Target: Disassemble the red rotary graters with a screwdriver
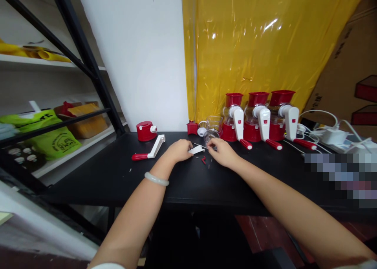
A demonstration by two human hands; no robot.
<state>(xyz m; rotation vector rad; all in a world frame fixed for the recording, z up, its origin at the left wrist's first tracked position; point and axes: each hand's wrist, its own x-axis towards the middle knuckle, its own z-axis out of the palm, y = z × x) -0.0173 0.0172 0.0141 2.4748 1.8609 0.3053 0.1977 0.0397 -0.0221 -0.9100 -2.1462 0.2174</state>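
Note:
A small white flat part (196,149) lies at the middle of the black table. My left hand (183,150) has its fingers closed on the left end of this part. Just right of it is my right hand (217,149), fingers drawn together near the part's other end; whatever they pinch is too small to make out. Below the white part sits a small red piece (204,160), with tiny pins around it. A clear plastic piece (212,134) stands behind my right hand.
A red base (146,131) and a white crank with a red handle (156,146) are at the left. Several red and white crank machines (258,121) line the back right. White cables (334,135) lie beyond them. A black shelf frame (79,37) rises at the left.

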